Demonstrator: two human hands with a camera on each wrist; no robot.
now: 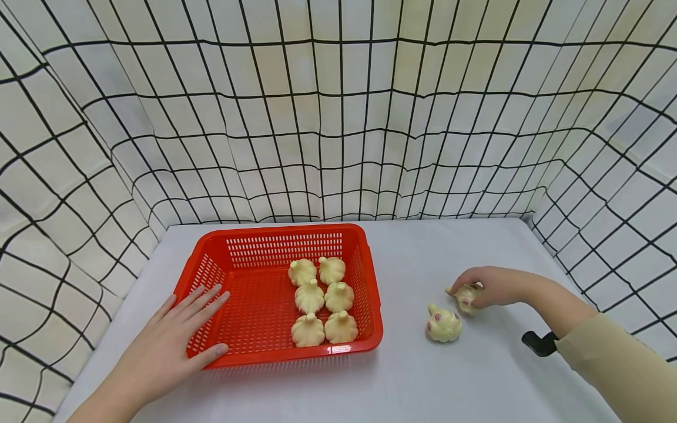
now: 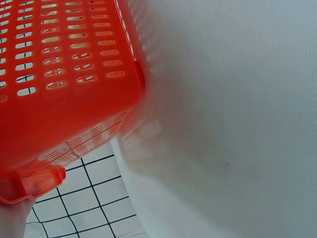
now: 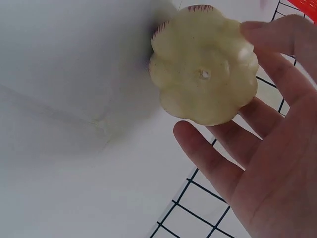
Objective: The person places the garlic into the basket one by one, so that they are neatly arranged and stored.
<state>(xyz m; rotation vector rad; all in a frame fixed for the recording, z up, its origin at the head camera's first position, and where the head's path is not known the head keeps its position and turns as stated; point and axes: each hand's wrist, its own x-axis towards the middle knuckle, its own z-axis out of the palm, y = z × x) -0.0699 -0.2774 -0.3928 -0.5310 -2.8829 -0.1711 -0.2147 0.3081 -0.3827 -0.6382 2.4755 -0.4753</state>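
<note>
My left hand [image 1: 182,326] lies across the left end of a red plastic basket [image 1: 291,355], its fingers spread and nearly straight over the rim. Several cream garlic bulbs [image 1: 309,296] sit stem up inside, grouped at the basket's right end. Off to the right, my right hand [image 1: 492,288] holds a purple-streaked garlic bulb [image 3: 203,74] between thumb and fingers. Its stem points left in the head view, while its rounded base faces the right wrist camera. A second purple-marked garlic bulb [image 1: 444,325] stands on the white table just left of that hand.
White cloth covers the table [image 1: 412,382]. Black netting [image 1: 338,135] over white sheeting rises at the back and both sides. A small black object [image 1: 539,343] shows beside the right sleeve [image 1: 608,352]. The basket's slotted wall [image 2: 59,59] fills the left wrist view's upper left.
</note>
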